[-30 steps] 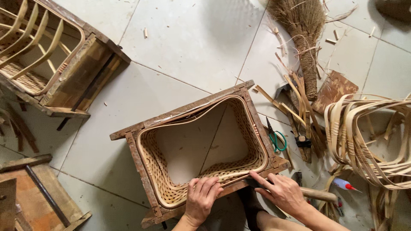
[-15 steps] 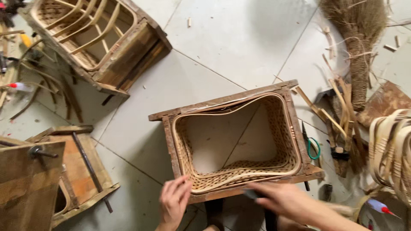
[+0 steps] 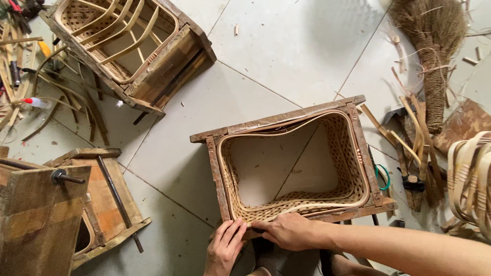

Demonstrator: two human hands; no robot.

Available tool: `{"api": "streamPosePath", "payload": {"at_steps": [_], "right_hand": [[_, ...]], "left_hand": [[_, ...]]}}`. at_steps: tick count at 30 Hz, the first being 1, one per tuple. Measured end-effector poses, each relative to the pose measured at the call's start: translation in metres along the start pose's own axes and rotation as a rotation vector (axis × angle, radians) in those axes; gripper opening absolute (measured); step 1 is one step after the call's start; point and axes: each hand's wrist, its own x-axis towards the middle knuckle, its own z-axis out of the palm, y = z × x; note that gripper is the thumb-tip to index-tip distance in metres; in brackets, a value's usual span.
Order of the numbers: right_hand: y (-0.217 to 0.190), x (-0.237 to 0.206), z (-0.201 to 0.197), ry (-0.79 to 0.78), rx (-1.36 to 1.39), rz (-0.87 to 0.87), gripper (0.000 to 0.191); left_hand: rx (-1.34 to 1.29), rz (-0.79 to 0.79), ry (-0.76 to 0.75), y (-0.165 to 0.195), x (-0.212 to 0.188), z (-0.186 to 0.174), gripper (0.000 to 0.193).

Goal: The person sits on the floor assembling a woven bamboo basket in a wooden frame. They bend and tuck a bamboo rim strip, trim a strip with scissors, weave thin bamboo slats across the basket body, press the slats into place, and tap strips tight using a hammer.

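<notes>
I look straight down on a tiled floor (image 3: 286, 46), and a wooden frame (image 3: 279, 120) with a woven basket (image 3: 353, 168) set inside it sits near the floor's near edge, just right of centre. My left hand (image 3: 225, 248) lies flat on the frame's near rail at its left corner, fingers straight and spread, closed on nothing. My right hand (image 3: 289, 230) lies across the same rail just beside it, fingers curled over the basket's near rim and pressing the cane strip there; I cannot tell whether it pinches the strip or only bears down on it. The two hands almost touch.

A second frame with a half-woven basket (image 3: 123, 46) stands at the far left corner of the floor. A wooden block with a metal rod (image 3: 66, 204) lies by the near left edge. To the right of the frame under my hands lie green-handled scissors (image 3: 383, 176), loose wood splints (image 3: 409, 138) and a straw broom (image 3: 434, 56). A coil of cane strips (image 3: 470, 179) sits against the right edge
</notes>
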Motion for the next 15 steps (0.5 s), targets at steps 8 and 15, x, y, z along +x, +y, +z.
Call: {"api": "streamPosePath", "payload": {"at_steps": [8,15], "right_hand": [[0.009,0.021,-0.004,-0.094,0.172,0.012,0.045],[0.014,0.034,0.004,-0.166,0.064,0.106,0.05]], "left_hand": [[0.032,0.036,0.04,-0.003,-0.001,0.004,0.056],[0.114,0.066,0.075,-0.004,-0.004,0.012,0.05]]}}
